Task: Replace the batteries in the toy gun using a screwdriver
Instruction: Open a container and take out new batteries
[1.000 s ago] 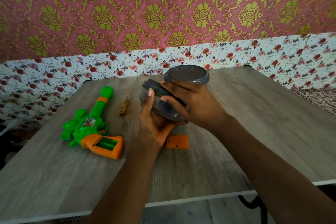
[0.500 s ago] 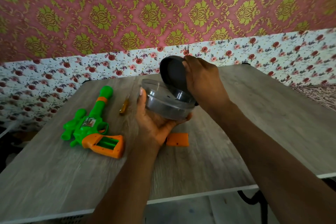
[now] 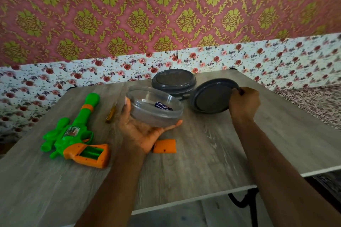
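Two bare hands in view: left hand (image 3: 140, 134), right hand (image 3: 243, 105). Left forearm (image 3: 114, 180) and right forearm (image 3: 276, 162) uncovered along every part that shows, down to the lower edge. Left thumbnail (image 3: 126, 100) longish, rounded, glossy. Nails of the right hand hidden.

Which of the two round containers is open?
The clear container held by the left hand; the right hand holds a grey lid. The container behind it is lidded.
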